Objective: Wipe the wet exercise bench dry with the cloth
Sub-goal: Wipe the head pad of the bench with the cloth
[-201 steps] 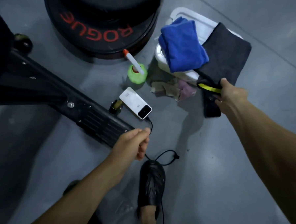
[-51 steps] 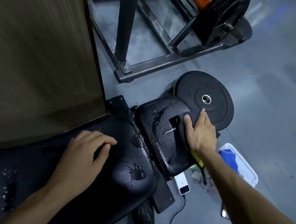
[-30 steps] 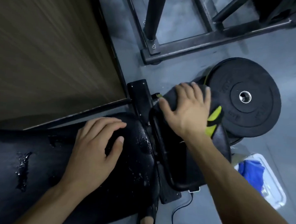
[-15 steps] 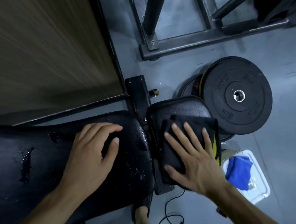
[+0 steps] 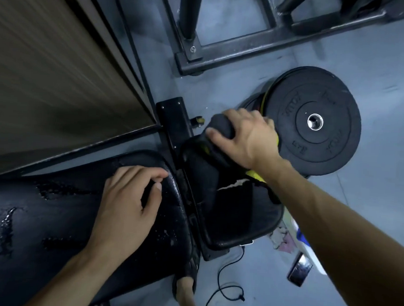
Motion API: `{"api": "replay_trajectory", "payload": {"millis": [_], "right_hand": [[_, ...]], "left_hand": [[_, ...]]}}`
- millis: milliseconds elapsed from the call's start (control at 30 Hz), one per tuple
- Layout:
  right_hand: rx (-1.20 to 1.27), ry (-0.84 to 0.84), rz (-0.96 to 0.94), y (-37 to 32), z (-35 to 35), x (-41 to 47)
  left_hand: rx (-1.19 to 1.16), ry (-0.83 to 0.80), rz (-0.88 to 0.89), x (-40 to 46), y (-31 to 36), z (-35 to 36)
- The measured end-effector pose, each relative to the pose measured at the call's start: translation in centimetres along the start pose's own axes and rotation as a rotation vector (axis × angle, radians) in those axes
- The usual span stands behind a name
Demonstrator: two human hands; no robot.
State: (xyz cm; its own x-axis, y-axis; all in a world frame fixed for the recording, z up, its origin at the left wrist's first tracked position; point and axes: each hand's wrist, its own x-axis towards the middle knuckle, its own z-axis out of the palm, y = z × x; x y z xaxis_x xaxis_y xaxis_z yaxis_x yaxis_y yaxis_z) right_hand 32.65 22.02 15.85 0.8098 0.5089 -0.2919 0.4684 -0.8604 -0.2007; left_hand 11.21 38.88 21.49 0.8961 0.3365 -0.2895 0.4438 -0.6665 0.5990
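Firstly, at the left, the long back pad of the exercise bench carries water drops and wet streaks. The left hand rests on this pad near its end, with the fingers loosely bent, and it holds nothing. Just beside it is the smaller seat pad. The right hand presses the dark cloth on the far end of the seat pad, fingers curled over it. Further right, a black weight plate lies on the grey floor.
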Motion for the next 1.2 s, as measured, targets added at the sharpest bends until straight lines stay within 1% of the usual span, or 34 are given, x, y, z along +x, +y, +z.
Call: {"api": "replay_trajectory", "payload": {"millis": [67, 100, 133, 167, 200, 267, 300, 367, 433, 500, 567, 633, 700, 767, 867, 933, 1000, 1067, 1133, 1200], "right_hand": [[0.179, -0.135, 0.342, 1.6, -1.0, 1.8], [0.240, -0.191, 0.434, 1.8, -1.5, 2.1], [0.219, -0.206, 0.443, 1.9, -1.6, 2.2], [0.147, -0.174, 0.393, 1.5, -1.6, 1.9], [0.069, -0.095, 0.306, 0.7, -1.2, 1.4], [0.029, 0.078, 0.043, -2.0, -0.2, -0.2], [0.050, 0.113, -0.102, -3.3, 0.3, -1.1], [0.141, 0.094, -0.325, -5.0, 1.4, -3.3], [0.191, 0.024, -0.458, -5.1, 2.2, -6.5], [0.122, -0.061, -0.546, -3.9, 3.5, -11.9], [0.017, -0.102, -0.587, -2.0, 4.8, -18.0], [-0.015, -0.127, -0.566, -0.4, 5.4, -22.1], [-0.018, -0.132, -0.531, -0.3, 5.3, -22.2], [-0.031, -0.087, -0.495, -1.6, 4.8, -19.4], [-0.036, 0.029, -0.424, -3.3, 4.0, -12.4], [-0.057, 0.082, -0.341, -3.1, 3.2, -8.4], [-0.065, 0.130, -0.233, -2.3, 3.1, -7.3], [-0.038, 0.161, -0.120, -1.9, 3.8, -9.7], [-0.015, 0.158, -0.016, -2.1, 5.0, -15.0], [-0.013, 0.106, 0.016, -1.9, 6.3, -20.8]], "left_hand": [[-0.023, 0.024, -0.011, 0.5, 0.3, -0.5], [-0.027, 0.036, -0.017, 0.6, 0.2, -0.8], [-0.030, 0.046, -0.025, 0.7, 0.0, -0.9], [-0.035, 0.052, -0.039, 0.8, -0.2, -0.9], [-0.044, 0.060, -0.056, 0.8, -0.4, -0.8], [-0.081, 0.100, -0.083, 0.7, -0.7, -0.7], [-0.106, 0.130, -0.094, 0.7, -0.7, -0.7], [-0.146, 0.170, -0.119, 0.8, -0.6, -0.6], [-0.163, 0.178, -0.144, 1.1, -0.5, -0.6], [-0.147, 0.158, -0.131, 1.2, -0.1, -0.8], [-0.125, 0.128, -0.105, 1.3, 0.5, -0.8], [-0.116, 0.105, -0.102, 1.2, 1.0, -0.8], [-0.113, 0.101, -0.092, 0.8, 1.5, -0.9], [-0.105, 0.102, -0.060, 0.4, 1.7, -0.8], [-0.097, 0.103, -0.039, -0.1, 1.5, -0.1], [-0.101, 0.097, -0.032, -0.5, 1.5, 0.6], [-0.108, 0.095, -0.024, -0.8, 1.4, 1.3], [-0.113, 0.085, -0.020, -1.0, 1.5, 2.1], [-0.126, 0.069, -0.029, -1.4, 1.9, 2.6], [-0.136, 0.054, -0.040, -1.8, 2.5, 2.7]]}}
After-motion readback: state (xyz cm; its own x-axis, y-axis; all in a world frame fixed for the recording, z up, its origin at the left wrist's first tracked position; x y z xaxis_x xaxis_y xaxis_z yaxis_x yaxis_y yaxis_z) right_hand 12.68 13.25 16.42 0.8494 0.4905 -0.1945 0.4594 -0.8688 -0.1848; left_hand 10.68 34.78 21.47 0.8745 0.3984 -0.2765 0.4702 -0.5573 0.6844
